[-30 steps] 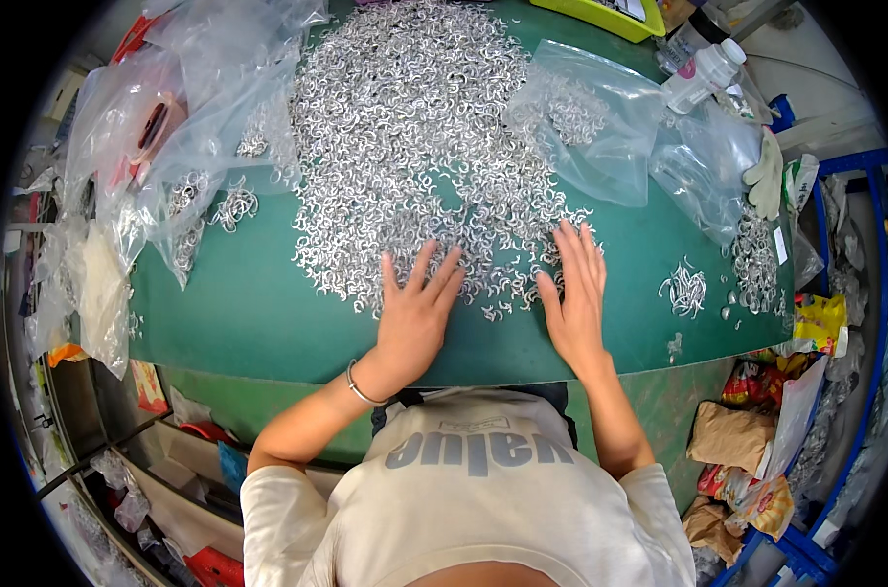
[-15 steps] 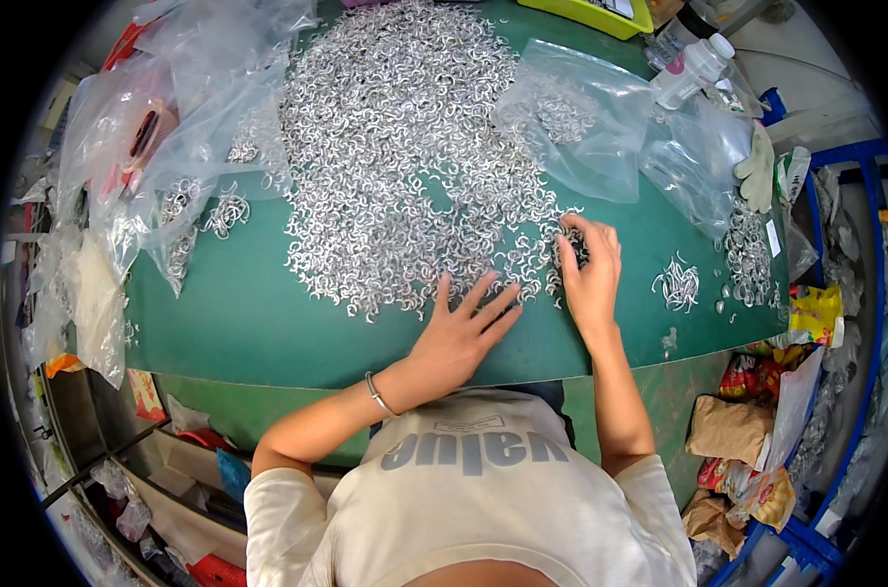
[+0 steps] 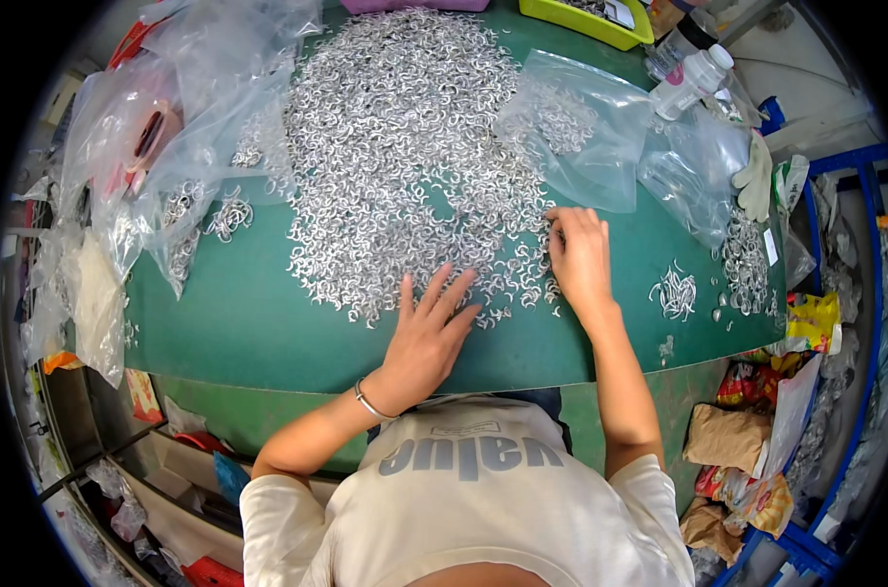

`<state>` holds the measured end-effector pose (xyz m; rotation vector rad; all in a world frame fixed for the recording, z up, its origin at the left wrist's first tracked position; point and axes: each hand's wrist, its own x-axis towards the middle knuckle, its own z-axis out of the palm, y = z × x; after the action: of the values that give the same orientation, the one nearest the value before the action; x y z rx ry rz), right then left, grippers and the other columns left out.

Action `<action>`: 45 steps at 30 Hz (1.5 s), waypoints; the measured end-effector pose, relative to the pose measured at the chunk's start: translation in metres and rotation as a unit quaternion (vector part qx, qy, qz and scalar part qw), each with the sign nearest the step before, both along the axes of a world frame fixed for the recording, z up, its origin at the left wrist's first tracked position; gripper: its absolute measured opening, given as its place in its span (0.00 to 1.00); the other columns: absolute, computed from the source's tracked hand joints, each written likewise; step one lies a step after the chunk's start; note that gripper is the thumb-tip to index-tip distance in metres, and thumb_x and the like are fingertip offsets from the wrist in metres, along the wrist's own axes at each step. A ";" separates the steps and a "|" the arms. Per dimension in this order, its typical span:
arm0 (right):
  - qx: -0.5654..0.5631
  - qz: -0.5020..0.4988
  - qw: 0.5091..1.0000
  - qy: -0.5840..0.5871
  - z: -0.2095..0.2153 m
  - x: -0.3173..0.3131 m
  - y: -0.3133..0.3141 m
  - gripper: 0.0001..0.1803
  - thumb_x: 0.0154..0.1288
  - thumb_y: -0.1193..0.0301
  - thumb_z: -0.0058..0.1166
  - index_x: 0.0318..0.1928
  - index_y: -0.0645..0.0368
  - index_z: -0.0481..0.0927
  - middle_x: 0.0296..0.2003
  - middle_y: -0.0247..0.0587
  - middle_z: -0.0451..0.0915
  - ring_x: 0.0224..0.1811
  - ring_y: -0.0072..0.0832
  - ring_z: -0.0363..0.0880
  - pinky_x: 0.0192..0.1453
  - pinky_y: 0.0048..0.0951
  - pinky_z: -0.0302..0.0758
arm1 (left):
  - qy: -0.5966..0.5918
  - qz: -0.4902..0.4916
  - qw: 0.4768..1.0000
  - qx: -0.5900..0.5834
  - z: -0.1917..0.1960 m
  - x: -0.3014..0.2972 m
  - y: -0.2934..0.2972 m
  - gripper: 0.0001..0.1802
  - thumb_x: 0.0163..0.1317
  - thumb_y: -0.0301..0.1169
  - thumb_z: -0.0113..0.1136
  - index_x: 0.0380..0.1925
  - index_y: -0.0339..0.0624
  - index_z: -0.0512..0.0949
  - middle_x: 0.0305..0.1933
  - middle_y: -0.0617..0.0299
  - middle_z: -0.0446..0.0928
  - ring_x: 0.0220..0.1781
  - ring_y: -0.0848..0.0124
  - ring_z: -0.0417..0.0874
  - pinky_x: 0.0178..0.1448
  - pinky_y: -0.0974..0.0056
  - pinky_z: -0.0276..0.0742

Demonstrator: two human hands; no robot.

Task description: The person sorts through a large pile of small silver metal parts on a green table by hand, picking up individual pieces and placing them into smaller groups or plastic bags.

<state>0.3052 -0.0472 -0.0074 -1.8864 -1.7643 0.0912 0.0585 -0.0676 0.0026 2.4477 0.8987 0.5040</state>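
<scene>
Clearly, we have before us a wide pile of small curved silvery pieces [image 3: 395,147], which is spread over the middle of the green bench [image 3: 219,342] and comes down toward its near edge. At the pile's near border we keep the left hand [image 3: 428,338] flat with the fingers spread apart, the fingertips among the lowest pieces. The right hand [image 3: 581,254] is at the right border with its fingers curled; we cannot tell if some piece is between them. Around the left wrist we see a bracelet [image 3: 367,400]. To the right of the right hand, well apart from the pile, lies a small bunch of thin silvery pieces [image 3: 676,294]. Farther up, a clear plastic bag [image 3: 605,166] rests beside the pile, and past it we find a white bottle [image 3: 693,83] and a pale glove [image 3: 755,178]. At the far side we notice a yellow-green tray [image 3: 586,27].
</scene>
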 end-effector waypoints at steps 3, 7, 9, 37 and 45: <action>0.034 -0.025 0.980 0.195 0.000 0.003 -0.004 0.12 0.59 0.83 0.54 0.45 0.63 0.80 0.32 0.38 0.76 0.37 0.30 0.75 0.43 0.30 0.70 | -0.054 0.021 0.998 -0.037 0.010 0.000 0.001 0.18 0.58 0.19 0.58 0.49 0.40 0.78 0.70 0.53 0.63 0.73 0.51 0.60 0.73 0.40 0.52; -0.032 -0.045 0.805 0.591 0.015 -0.014 -0.026 0.12 0.65 0.80 0.55 0.49 0.66 0.79 0.36 0.31 0.76 0.38 0.17 0.76 0.42 0.19 0.72 | -0.229 0.034 0.956 -0.182 0.015 0.005 0.002 0.18 0.58 0.17 0.57 0.49 0.38 0.78 0.61 0.52 0.73 0.65 0.54 0.71 0.67 0.55 0.66; -0.025 -0.024 0.739 0.673 0.011 -0.022 -0.030 0.12 0.65 0.81 0.56 0.49 0.66 0.79 0.37 0.33 0.77 0.39 0.19 0.77 0.43 0.20 0.74 | -0.253 0.049 0.938 -0.231 0.016 0.012 0.003 0.18 0.58 0.16 0.57 0.49 0.37 0.78 0.56 0.52 0.76 0.61 0.56 0.76 0.64 0.60 0.70; -0.141 0.054 0.658 0.738 0.028 -0.076 -0.064 0.15 0.65 0.83 0.52 0.52 0.66 0.73 0.41 0.40 0.79 0.48 0.27 0.79 0.51 0.27 0.75 | -0.458 0.171 0.735 -0.469 0.002 -0.012 0.011 0.05 0.62 0.18 0.59 0.38 0.33 0.75 0.43 0.59 0.78 0.47 0.73 0.80 0.55 0.67 0.76; -0.214 0.084 0.712 0.664 0.019 -0.082 -0.072 0.11 0.65 0.82 0.53 0.48 0.67 0.77 0.37 0.37 0.79 0.41 0.24 0.77 0.49 0.24 0.72 | -0.455 0.327 0.724 -0.403 0.000 -0.106 0.039 0.03 0.65 0.23 0.56 0.37 0.35 0.76 0.38 0.56 0.82 0.41 0.70 0.84 0.47 0.68 0.80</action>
<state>0.2236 -0.1196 0.0116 -1.1736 -0.8217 1.5950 -0.0478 -0.0284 0.0026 0.8245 1.1376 1.1176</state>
